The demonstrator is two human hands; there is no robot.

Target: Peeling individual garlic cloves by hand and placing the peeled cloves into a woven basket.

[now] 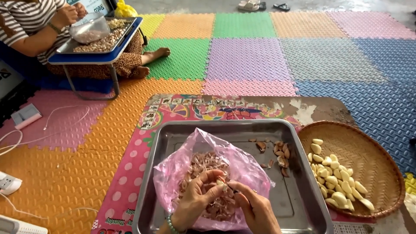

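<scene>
Pink plastic bag of skins point(173, 173) sat below; I judged left hand point(197, 195) and right hand point(255, 210), fingers pinching one pale garlic clove point(221, 183), risked a blade slip.

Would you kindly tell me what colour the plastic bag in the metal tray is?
The plastic bag is translucent pink, seen best in the head view.

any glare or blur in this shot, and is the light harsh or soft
Head view: soft, even daylight with faint shadows; mild glare on the steel tray and pink bag; wide-angle bending at the edges; both hands, left hand and right hand, slightly soft.
</scene>
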